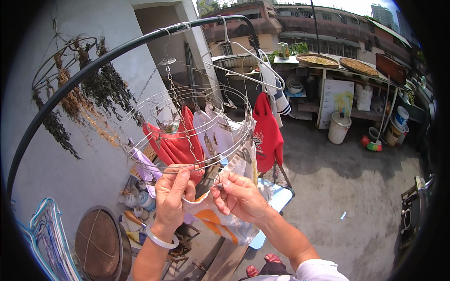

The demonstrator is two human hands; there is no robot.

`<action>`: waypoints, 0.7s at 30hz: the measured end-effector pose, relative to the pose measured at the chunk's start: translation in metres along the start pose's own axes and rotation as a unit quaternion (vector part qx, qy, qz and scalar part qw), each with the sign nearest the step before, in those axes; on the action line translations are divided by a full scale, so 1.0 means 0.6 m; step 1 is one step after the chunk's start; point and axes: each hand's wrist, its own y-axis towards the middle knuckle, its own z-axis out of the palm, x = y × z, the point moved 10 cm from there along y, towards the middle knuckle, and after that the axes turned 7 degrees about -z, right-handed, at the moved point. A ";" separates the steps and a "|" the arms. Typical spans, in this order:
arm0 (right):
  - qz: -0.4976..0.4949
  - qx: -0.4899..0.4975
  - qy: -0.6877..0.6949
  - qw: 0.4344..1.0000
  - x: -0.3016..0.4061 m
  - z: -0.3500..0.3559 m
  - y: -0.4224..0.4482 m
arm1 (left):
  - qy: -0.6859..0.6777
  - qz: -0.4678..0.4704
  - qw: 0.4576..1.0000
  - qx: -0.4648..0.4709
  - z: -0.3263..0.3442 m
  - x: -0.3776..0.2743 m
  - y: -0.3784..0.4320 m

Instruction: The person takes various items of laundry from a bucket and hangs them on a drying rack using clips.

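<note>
A round wire drying hanger [197, 132] hangs by chains from a dark curved rail [105, 58]. My left hand [174, 195] has its fingers closed at the lower front of the wire rings, and a pale bangle sits on that wrist. Between the thumb and fingers of my right hand [242, 196] is a small metal spring clip [218, 185]. A white cloth with orange patches [214, 217] hangs below and between both hands; whether the left fingers also pinch its edge cannot be told. Red cloth [175, 137], lilac cloth [144, 163] and pale cloths hang around the rings.
A red garment [268, 133] and a white wire hanger [242, 70] hang to the right. Dried plants [109, 77] hang by the left wall. Several hangers [49, 235] and a large round pan [102, 242] stand lower left. Below is a light blue stool [276, 193].
</note>
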 end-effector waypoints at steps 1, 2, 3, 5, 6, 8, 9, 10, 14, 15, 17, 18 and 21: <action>0.001 -0.003 -0.008 1.000 0.000 -0.001 0.001 | -0.004 -0.008 1.000 0.004 0.003 0.003 -0.001; -0.001 0.004 -0.005 1.000 0.001 0.002 0.003 | -0.008 -0.016 1.000 0.008 0.006 0.006 -0.001; -0.004 0.011 -0.001 1.000 0.001 0.006 0.005 | -0.012 -0.024 1.000 0.013 0.008 0.007 -0.002; -0.012 0.026 0.034 0.999 0.004 0.015 0.008 | -0.025 -0.036 0.999 0.010 0.007 0.009 -0.003; -0.016 0.032 0.065 0.997 0.006 0.019 0.010 | -0.034 -0.039 0.999 0.007 0.005 0.009 -0.003; -0.024 0.034 0.090 0.995 0.006 0.021 0.014 | -0.032 -0.040 0.999 0.004 0.002 0.009 -0.001; -0.028 0.029 0.082 0.996 0.004 0.018 0.017 | -0.022 -0.037 0.999 0.003 0.001 0.010 0.000; -0.033 0.023 0.074 0.996 0.001 0.017 0.019 | -0.012 -0.035 0.999 0.002 0.000 0.011 0.002; -0.097 -0.013 0.043 0.994 0.007 0.012 0.028 | -0.007 -0.026 1.000 -0.010 -0.002 0.014 0.006; -0.127 -0.019 0.015 0.992 0.014 0.011 0.029 | -0.003 -0.023 1.000 -0.009 0.000 0.012 0.007; -0.178 -0.033 -0.064 0.981 0.027 0.015 0.025 | 0.008 -0.025 1.000 -0.012 0.000 0.012 0.008; -0.197 -0.041 -0.114 0.973 0.033 0.022 0.020 | 0.014 -0.028 0.999 -0.016 -0.003 0.014 0.007; -0.250 -0.046 -0.195 0.947 0.043 0.022 0.008 | 0.017 -0.031 0.999 -0.032 -0.003 0.013 0.006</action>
